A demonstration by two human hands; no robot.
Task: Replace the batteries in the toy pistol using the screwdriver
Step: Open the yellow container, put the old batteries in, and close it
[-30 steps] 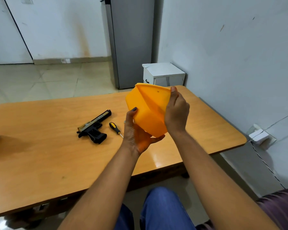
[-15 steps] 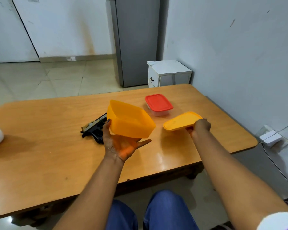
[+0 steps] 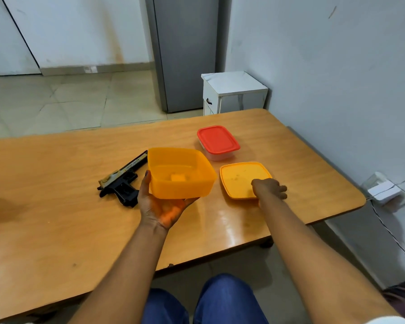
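- The toy pistol (image 3: 124, 181) lies flat on its side on the wooden table (image 3: 56, 206), about midway between the near and far edges. It is black, with a worn tan or gold patch at the rear of the slide and pale lettering along the barrel. Its barrel points toward the table's far right corner and its grip toward the near edge.
- The left hand (image 3: 161, 204) is held palm up above the table, cradling an open orange tub (image 3: 180, 174) from beneath, thumb curled up its left wall. The tub hides the pistol's muzzle, and a small orange block shows through its bottom.
- A clear box with a red lid (image 3: 218, 139) sits closed toward the far edge, right of centre.
- The orange lid (image 3: 241, 176) lies flat on the table just right of the tub.
- The right hand (image 3: 269, 188) rests on the lid's near right corner, fingers loosely spread over its rim; whether it grasps the lid I cannot tell.
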